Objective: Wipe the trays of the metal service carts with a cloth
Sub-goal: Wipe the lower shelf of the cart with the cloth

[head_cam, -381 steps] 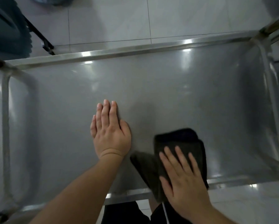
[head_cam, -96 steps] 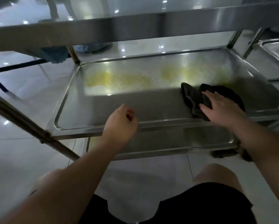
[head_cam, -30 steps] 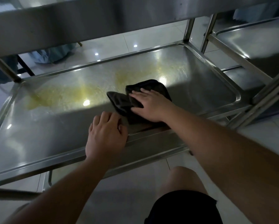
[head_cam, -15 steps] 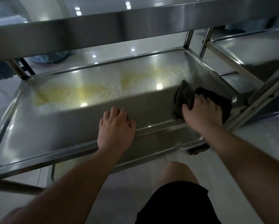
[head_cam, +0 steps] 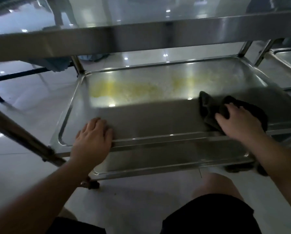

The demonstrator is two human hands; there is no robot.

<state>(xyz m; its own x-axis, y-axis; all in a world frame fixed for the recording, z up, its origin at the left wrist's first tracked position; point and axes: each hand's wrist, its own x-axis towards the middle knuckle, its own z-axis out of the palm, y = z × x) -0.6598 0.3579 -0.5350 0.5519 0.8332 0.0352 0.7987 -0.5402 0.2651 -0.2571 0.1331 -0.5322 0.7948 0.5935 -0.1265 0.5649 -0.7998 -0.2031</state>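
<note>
I look under the top tray (head_cam: 141, 39) of a metal cart at its middle tray (head_cam: 158, 119), which has yellowish smears (head_cam: 124, 89) across its far half. A dark cloth (head_cam: 208, 108) lies bunched at the tray's near right. My right hand (head_cam: 239, 122) presses on the cloth with its fingers spread over it. My left hand (head_cam: 92, 137) rests on the near rim of the middle tray at the left, fingers over the edge. A lower tray (head_cam: 158, 159) shows beneath.
A second cart's tray (head_cam: 288, 59) stands close on the right. The cart's slanted leg (head_cam: 23, 137) crosses at the left, with a caster (head_cam: 89, 184) below. My knees are in front of the cart on the shiny tiled floor (head_cam: 23, 102).
The view has swung so the tray sits further right. My right hand still presses the cloth at the tray's near right. My left hand stays on the near rim.
</note>
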